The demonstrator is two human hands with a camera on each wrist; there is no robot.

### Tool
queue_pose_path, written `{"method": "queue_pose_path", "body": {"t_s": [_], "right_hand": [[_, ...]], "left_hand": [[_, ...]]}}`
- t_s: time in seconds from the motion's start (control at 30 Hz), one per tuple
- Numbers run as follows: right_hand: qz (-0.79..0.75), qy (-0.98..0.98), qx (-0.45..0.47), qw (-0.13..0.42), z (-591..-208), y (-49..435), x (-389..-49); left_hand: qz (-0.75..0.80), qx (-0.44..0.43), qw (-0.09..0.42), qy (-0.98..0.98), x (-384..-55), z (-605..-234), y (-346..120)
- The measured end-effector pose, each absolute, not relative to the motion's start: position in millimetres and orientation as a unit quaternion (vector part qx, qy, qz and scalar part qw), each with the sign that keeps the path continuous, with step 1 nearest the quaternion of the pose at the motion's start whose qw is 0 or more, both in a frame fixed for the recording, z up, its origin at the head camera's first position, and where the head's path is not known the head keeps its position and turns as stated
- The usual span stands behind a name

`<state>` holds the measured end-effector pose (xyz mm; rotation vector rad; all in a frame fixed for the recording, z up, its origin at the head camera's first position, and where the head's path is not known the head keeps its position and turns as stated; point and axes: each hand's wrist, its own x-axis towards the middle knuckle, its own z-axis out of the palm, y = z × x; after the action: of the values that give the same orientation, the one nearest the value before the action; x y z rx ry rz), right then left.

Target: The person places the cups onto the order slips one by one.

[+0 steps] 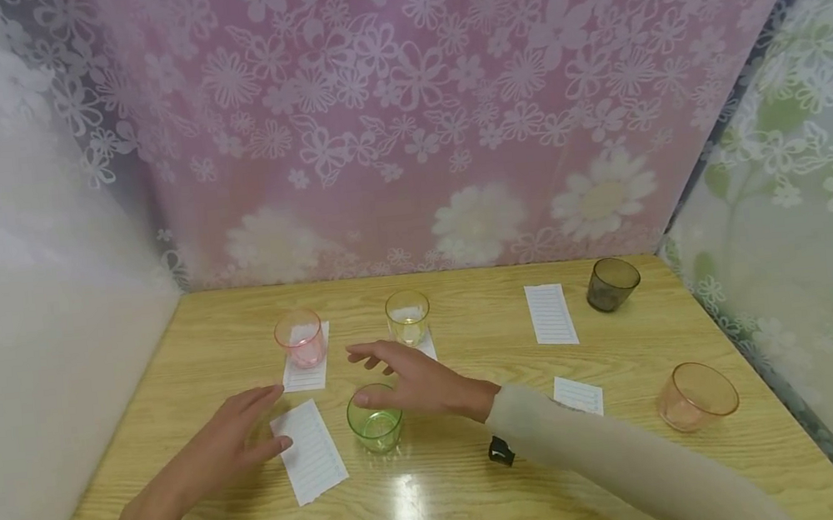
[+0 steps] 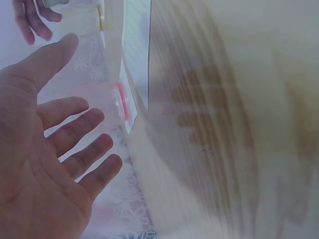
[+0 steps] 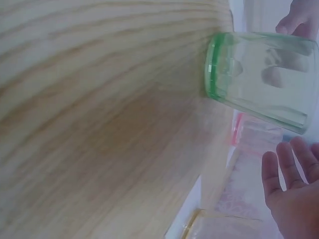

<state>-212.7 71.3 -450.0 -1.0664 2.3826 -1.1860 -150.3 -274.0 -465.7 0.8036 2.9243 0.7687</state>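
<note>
A clear green glass (image 1: 377, 433) stands upright on the table, front of center. My right hand (image 1: 422, 383) hovers over and beside its rim, with fingers loosely extended; in the head view the thumb overlaps the rim. In the right wrist view the fingers (image 3: 285, 169) are spread apart from the green glass (image 3: 269, 74), holding nothing. My left hand (image 1: 218, 448) is held above the table's left side, palm inward and empty. A lined paper slip (image 1: 310, 454) lies between the hands. Beyond them stand a pink glass (image 1: 303, 346) and a yellow glass (image 1: 410, 328), each on a slip.
At right stand a dark grey glass (image 1: 611, 285) and an orange glass (image 1: 695, 400). Two more slips lie there, one toward the back (image 1: 551, 314) and one (image 1: 578, 395) partly behind my right sleeve. Patterned curtains (image 1: 404, 127) enclose the wooden table (image 1: 233, 311).
</note>
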Motion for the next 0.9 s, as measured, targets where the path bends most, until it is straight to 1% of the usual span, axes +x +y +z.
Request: {"method": "queue_pose_path", "body": {"t_s": [0.27, 0.47, 0.9], "right_hand": [[-0.391, 0.833, -0.361, 0.15, -458, 83, -203], [-0.387, 0.833, -0.362, 0.158, -465, 87, -202], [-0.384, 0.839, -0.352, 0.156, -475, 91, -197]], "left_hand": [[0.202, 0.248, -0.002, 0.947, -132, -474, -268], [0.168, 0.237, -0.009, 0.957, -118, -477, -267], [0.128, 0.226, -0.034, 0.965, -101, -486, -257]]}}
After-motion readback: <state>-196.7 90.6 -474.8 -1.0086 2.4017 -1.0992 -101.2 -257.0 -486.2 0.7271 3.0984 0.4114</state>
